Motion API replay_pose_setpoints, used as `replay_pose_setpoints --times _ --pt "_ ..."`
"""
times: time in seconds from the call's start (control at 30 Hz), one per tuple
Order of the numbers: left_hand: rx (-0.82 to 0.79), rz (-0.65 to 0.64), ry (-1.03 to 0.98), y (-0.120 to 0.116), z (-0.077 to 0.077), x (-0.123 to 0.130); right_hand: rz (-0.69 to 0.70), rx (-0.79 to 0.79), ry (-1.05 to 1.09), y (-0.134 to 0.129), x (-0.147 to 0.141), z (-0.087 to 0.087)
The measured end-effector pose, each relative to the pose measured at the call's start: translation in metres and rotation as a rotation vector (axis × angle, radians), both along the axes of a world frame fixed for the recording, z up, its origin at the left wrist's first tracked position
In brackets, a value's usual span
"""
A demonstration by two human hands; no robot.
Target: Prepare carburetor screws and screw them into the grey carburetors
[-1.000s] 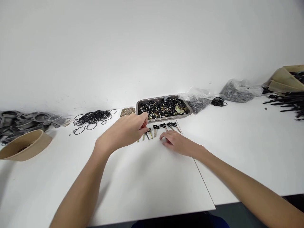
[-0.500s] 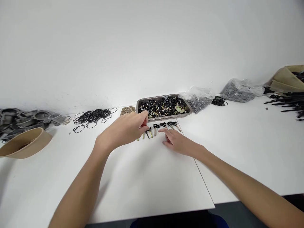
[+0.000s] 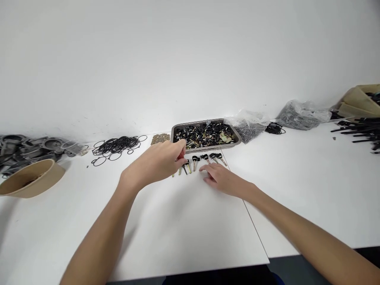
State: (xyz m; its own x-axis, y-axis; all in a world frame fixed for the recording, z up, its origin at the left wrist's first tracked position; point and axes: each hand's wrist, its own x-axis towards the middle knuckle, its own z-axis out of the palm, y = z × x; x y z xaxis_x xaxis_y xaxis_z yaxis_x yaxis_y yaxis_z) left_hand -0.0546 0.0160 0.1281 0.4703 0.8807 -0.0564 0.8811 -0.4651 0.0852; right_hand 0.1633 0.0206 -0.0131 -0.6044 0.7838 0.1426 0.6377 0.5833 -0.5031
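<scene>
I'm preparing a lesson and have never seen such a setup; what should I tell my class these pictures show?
No machine here: a person works bare-handed, and every picture comes from one camera worn on the head, looking forward and down. The left hand pinches something red, mostly hidden. The right hand holds nothing visible; it is close to a row of small black-topped parts. Behind them, on the white table, stands a metal tray of mixed small parts. Black rings and a beige bowl lie left, plastic bags right.
</scene>
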Motion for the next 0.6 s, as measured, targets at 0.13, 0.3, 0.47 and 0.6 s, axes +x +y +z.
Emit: replay_pose_setpoints --times 0.13,0.3,0.47,0.6 --pt "0.001 0.004 0.0 0.0002 0.0002 0.0 -0.001 0.006 0.013 -0.0011 -0.0003 0.0006" --pt "-0.002 0.004 0.007 -0.0003 0.0003 0.0009 0.017 0.012 -0.004 0.0007 0.0002 -0.0007" --pt "0.002 0.008 0.007 -0.0006 -0.0001 0.0012 0.022 0.019 -0.001 0.0021 0.0008 -0.0023" --pt "0.004 -0.001 0.01 -0.0009 -0.0006 0.001 0.02 0.019 -0.012 0.001 0.0002 -0.0011"
